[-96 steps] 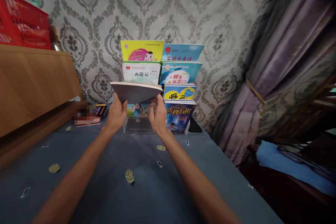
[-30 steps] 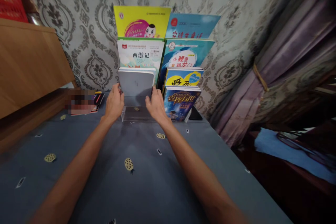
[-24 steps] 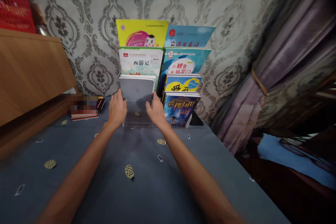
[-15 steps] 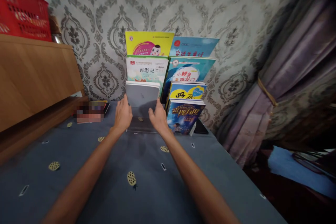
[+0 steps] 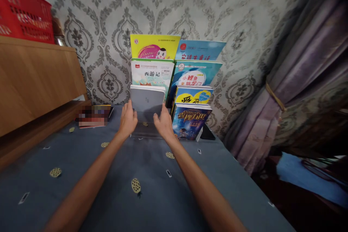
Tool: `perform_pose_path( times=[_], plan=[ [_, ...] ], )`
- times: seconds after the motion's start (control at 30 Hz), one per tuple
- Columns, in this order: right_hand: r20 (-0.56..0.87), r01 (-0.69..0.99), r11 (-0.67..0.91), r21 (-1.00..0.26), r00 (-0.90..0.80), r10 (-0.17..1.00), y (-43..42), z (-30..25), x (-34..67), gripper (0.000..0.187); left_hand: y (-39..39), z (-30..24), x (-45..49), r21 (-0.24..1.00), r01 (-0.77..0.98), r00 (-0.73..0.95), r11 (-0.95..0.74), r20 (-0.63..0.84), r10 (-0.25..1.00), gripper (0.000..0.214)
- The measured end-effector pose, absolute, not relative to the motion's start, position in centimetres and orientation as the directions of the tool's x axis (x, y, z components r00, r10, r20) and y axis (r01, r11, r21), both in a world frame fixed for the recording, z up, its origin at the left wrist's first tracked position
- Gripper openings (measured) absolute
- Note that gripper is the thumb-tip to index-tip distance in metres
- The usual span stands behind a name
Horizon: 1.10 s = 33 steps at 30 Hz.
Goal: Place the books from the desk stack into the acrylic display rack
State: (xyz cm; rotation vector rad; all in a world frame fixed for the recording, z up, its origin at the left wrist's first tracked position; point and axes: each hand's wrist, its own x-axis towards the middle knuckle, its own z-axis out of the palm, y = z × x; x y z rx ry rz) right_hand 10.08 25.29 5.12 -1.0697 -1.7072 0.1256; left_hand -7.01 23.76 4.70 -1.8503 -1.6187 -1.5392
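A grey book [image 5: 147, 98] stands upright, plain cover toward me, in the left column of a clear tiered book rack [image 5: 144, 133]. My left hand [image 5: 127, 119] grips its lower left edge, thumb up along the side. My right hand [image 5: 162, 123] grips its lower right corner. Behind it in the same column stand a white book [image 5: 152, 74] and a yellow book [image 5: 154, 46]. In the right column stand a dark blue book [image 5: 190, 120], a yellow-and-blue book [image 5: 193, 95], a teal book [image 5: 194, 74] and a light blue book [image 5: 199, 50].
The rack sits on a blue-grey patterned bedspread [image 5: 136, 195] against patterned wallpaper. A wooden headboard [image 5: 35, 79] with a red crate [image 5: 24, 14] on top is at left, with stacked books [image 5: 94, 116] below it. A purple curtain [image 5: 293, 79] hangs at right.
Three seconds ago I held the grey book tilted flat above the rack. It has since been lowered upright into the left column, and both hands have stayed at its lower edges.
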Motion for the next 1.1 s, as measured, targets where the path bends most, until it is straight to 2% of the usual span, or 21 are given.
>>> perform_pose_path(
  times=[0.3, 0.53, 0.77, 1.1],
  plan=[
    [0.723, 0.533, 0.628, -0.567, -0.044, 0.69, 25.9, 4.9, 10.6, 0.064, 23.8, 5.8, -7.9, 0.48, 0.788, -0.171, -0.386, 0.772, 0.612, 0.049],
    [0.709, 0.506, 0.595, -0.624, 0.047, 0.703, 26.2, 4.8, 9.2, 0.072, 24.0, 6.5, -8.1, 0.465, 0.824, -0.182, -0.323, 0.758, 0.627, 0.03],
    [0.72, 0.524, 0.583, -0.621, 0.087, 0.688, 26.2, 4.0, 8.2, 0.071, 23.7, 6.3, -7.6, 0.416, 0.858, -0.17, -0.3, 0.782, 0.599, 0.032],
    [0.686, 0.516, 0.57, -0.64, 0.047, 0.727, 26.5, 4.1, 8.3, 0.076, 23.0, 6.6, -6.9, 0.481, 0.835, -0.213, -0.268, 0.731, 0.648, 0.041]
  ],
)
